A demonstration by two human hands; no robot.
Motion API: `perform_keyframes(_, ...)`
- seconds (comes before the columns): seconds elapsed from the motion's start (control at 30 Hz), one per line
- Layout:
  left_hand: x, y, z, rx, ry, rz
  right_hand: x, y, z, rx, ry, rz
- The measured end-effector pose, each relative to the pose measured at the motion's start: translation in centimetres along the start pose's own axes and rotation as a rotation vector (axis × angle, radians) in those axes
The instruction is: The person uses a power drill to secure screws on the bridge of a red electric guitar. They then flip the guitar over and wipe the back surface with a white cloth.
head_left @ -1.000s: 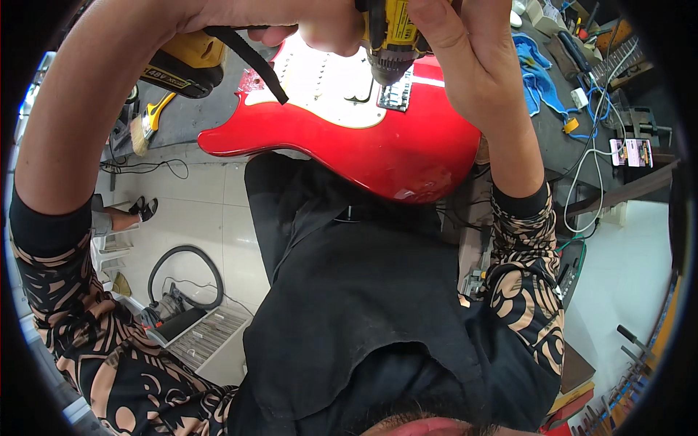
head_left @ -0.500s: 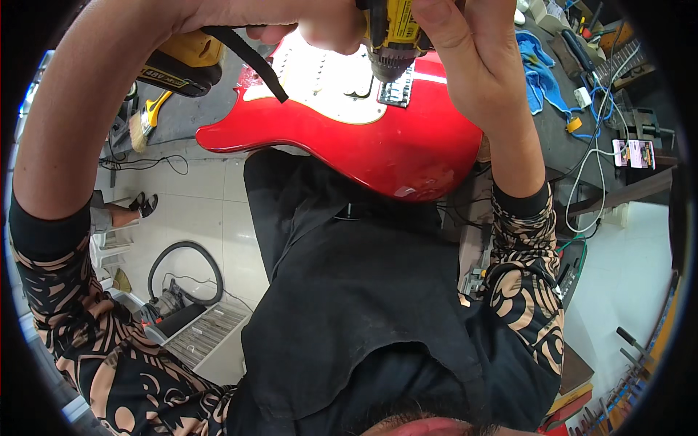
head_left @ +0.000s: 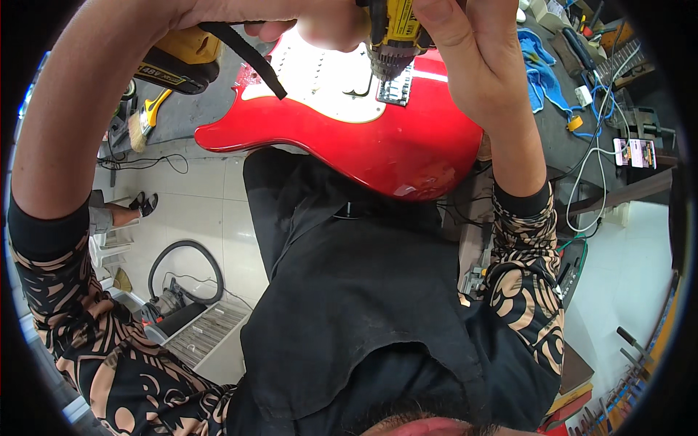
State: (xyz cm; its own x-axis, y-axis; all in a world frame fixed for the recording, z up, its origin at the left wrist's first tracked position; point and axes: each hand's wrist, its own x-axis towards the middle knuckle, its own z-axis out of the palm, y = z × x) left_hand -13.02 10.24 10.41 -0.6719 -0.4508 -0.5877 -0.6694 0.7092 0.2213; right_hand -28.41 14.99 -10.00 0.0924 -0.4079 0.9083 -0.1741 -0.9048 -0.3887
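Note:
A yellow and black cordless drill (head_left: 396,22) points its chuck (head_left: 392,62) down at the metal bridge of a red electric guitar (head_left: 349,156) with a white pickguard. Whether the tip touches the bridge is hard to see. My left hand (head_left: 327,25), partly blurred, is closed round the drill's handle; the battery (head_left: 182,62) and a black strap (head_left: 247,58) show beneath the wrist. Beside the drill body is my right hand (head_left: 483,69), its thumb alongside the tool. Its other fingers run out past the upper edge.
A yellow-handled brush (head_left: 145,120) lies on the grey bench at left. At right are a blue cloth (head_left: 536,69), white cables (head_left: 582,171) and a clamp-like tool (head_left: 643,123). A vacuum hose (head_left: 185,272) loops on the tiled floor, and another person's foot (head_left: 147,203) shows at left.
The drill, battery and strap have shifted slightly up and left. The chuck's ridges look sharper than before. Both hands keep nearly the same places, and the guitar has barely moved.

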Motion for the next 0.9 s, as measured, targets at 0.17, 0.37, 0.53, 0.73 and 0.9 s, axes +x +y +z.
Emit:
perform_keyframes(0.17, -0.2, 0.0, 0.6, 0.037, 0.045, 0.006, -0.5, 1.1, -0.4, 0.004, -0.036, -0.036)
perform_keyframes(0.37, 0.0, -1.4, -0.2, -0.153, -0.004, 0.138, -0.2, -0.3, -0.8, 0.013, -0.047, 0.071)
perform_keyframes(0.53, -0.4, -0.9, 0.7, 0.088, 0.253, -0.256, -2.2, 1.0, -2.7, 0.068, 0.034, 0.311)
perform_keyframes(0.73, -2.1, -20.2, -0.3, -0.201, 0.698, -0.027, -6.8, -1.1, -4.9, -0.595, -0.206, 0.630)
perform_keyframes(0.9, -3.3, -31.5, 4.8, -0.420, 0.881, -0.141, -6.8, -3.0, -1.1, -0.774, -0.478, 0.622)
